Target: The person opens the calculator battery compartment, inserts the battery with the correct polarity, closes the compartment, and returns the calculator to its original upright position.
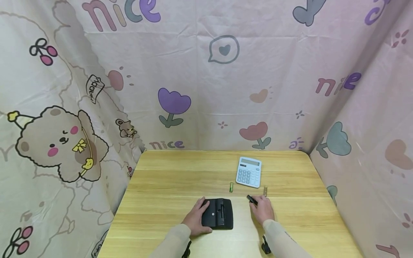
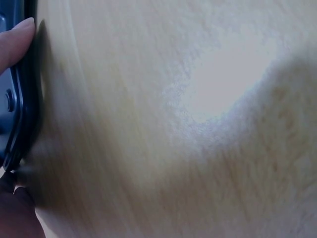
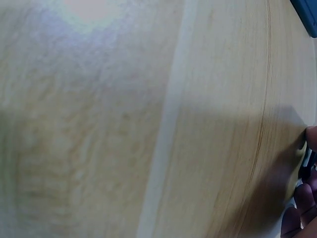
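In the head view a flat black device [image 1: 227, 224] lies on the wooden table with a narrow open battery slot in its upper face. My left hand [image 1: 194, 219] grips its left side, thumb at the near edge and fingers over the far edge. The left wrist view catches only the device's dark rim [image 2: 29, 106] and some of the fingers. To the right, my right hand [image 1: 262, 209] pinches a small black strip-shaped cover [image 1: 251, 199], partly hidden by the fingers. A green battery [image 1: 231, 187] and a gold battery [image 1: 265, 191] lie beyond the hands.
A pale blue calculator [image 1: 248, 172] lies face up farther back, between the two batteries. Printed curtains [image 1: 206, 79] hang behind the table [image 1: 167, 172] and along both sides.
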Demonstrator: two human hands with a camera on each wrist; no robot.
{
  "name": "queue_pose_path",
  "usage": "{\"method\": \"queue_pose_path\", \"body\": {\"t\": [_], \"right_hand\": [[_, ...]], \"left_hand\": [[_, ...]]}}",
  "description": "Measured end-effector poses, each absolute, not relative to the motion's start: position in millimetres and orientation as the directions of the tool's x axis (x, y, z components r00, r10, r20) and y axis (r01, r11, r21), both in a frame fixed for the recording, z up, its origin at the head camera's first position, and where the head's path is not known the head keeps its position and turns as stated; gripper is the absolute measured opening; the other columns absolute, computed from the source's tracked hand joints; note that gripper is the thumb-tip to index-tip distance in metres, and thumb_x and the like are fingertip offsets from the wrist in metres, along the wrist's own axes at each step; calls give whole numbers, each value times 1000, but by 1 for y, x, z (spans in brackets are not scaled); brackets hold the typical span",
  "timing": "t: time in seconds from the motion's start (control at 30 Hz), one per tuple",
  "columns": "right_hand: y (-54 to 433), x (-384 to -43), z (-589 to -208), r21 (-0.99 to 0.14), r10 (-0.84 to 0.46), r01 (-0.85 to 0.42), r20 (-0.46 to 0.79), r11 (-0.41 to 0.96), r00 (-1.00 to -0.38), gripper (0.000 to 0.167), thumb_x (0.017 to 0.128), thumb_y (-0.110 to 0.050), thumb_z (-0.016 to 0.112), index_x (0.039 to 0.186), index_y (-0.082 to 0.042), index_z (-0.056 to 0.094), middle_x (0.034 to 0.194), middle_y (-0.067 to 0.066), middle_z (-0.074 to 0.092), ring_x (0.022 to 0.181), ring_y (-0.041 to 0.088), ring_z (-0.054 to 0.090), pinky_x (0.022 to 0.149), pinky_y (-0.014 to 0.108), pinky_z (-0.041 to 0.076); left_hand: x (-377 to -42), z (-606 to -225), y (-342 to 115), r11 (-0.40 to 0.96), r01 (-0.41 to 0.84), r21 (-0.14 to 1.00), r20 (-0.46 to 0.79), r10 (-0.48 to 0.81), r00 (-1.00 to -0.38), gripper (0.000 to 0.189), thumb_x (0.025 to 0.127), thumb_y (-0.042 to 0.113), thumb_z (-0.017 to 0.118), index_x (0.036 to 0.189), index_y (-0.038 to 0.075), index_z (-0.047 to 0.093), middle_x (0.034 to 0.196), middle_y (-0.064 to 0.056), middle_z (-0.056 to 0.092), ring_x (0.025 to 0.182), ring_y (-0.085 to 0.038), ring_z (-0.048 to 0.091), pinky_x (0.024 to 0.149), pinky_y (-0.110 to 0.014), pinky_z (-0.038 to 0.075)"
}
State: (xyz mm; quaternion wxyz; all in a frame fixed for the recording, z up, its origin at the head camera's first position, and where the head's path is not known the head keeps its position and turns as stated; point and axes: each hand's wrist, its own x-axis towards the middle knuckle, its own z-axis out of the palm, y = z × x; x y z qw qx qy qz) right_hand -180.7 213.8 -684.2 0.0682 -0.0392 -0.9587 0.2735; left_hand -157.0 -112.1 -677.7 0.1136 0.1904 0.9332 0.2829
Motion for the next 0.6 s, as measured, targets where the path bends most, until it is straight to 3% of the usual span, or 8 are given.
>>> {"method": "queue_pose_path", "body": {"t": [0.6], "right_hand": [[215,-182,-684,-524,91,8,133,852,-987,35,82,-24,74,112,-6,69,101,10,62,93,29,55,77,44,50]], "left_hand": [[-157,-670,-110,788,294,540,-142,430,-892,109,63,51,84,152,17,31,160,-6,13,145,-32,16,109,-49,35]]}}
